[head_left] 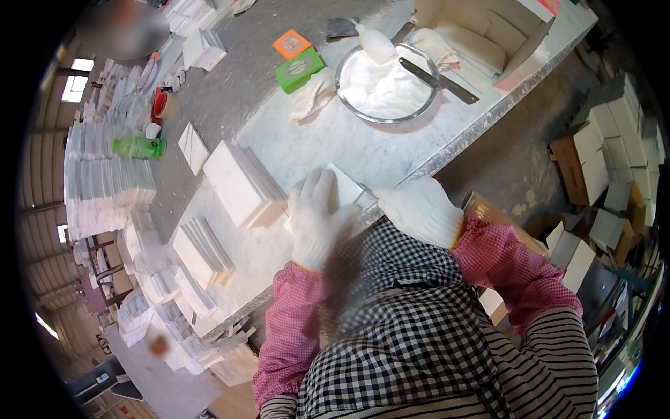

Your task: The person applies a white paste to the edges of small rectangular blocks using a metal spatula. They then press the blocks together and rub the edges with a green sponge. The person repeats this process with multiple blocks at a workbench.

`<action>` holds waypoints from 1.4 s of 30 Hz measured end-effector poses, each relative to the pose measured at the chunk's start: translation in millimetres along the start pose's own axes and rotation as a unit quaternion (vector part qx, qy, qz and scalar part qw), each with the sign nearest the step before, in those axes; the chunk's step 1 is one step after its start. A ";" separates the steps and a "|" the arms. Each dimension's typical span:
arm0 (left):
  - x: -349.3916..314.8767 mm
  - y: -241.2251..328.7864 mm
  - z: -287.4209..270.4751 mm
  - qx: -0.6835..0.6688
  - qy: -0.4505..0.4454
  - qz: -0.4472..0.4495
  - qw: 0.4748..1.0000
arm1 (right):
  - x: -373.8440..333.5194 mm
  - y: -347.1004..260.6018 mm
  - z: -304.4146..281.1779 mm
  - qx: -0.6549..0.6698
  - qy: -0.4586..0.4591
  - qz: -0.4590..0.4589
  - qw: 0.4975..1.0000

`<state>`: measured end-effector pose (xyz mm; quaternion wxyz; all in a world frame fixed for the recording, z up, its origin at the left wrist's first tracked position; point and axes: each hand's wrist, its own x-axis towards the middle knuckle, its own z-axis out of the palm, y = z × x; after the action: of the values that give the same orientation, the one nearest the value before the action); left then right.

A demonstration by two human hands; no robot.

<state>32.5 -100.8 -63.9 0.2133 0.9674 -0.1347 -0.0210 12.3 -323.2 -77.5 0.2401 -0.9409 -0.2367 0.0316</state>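
Note:
A white tile (345,186) lies on the marble-topped table near its front edge. My left hand (315,215), in a white knit glove, rests flat on the tile's left part with the fingers stretched out. My right hand (423,211), gloved too, is closed beside the tile's right edge. Something thin shows between its fingertips and the tile, but I cannot make out what it is. Left of my left hand, a row of white tiles (241,183) stands on edge. A smaller row of tiles (202,251) stands nearer the front.
A metal bowl (386,91) of white powder or paste stands farther back, with a putty knife (447,84) across its rim. Nearby are a cloth (313,96), a green box (299,70), an orange box (291,44) and a carton (513,35). Tile stacks (105,178) line the left.

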 end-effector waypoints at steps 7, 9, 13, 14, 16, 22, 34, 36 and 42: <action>-0.2 0.5 -0.6 -0.011 0.008 0.014 1.000 | -18.9 -9.4 6.4 0.054 -0.009 0.097 0.994; -1.2 0.9 -0.8 -0.008 0.013 0.018 1.000 | -19.3 -8.9 2.6 0.080 0.048 0.108 0.990; 1.0 8.5 -5.6 -0.011 0.001 0.011 1.000 | -8.6 -13.3 9.7 0.121 0.135 0.128 0.975; 1.0 8.0 -5.4 -0.007 -0.003 0.009 1.000 | -7.7 -15.6 11.5 0.124 0.124 0.137 0.975; 1.8 9.1 -6.8 -0.005 -0.013 0.001 1.000 | -7.8 -20.3 15.8 0.132 0.102 0.153 0.974; 1.6 10.2 -9.9 0.018 -0.044 0.002 0.999 | -6.7 -17.2 27.6 0.129 0.159 0.119 0.972; 1.1 1.0 -3.3 0.015 -0.028 0.016 0.999 | 2.1 -13.5 28.5 0.090 0.149 0.088 0.981; 0.9 1.6 -3.2 0.015 -0.030 0.014 0.999 | 6.9 -14.5 28.4 0.087 0.132 0.091 0.983; 1.6 2.5 -1.8 0.018 -0.029 0.022 0.999 | 17.4 -20.8 32.8 0.079 0.115 0.080 0.987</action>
<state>33.6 -102.7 -61.2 0.1925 0.9669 -0.1621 -0.0416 13.1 -284.7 -95.8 0.3360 -0.9323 -0.1281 -0.0390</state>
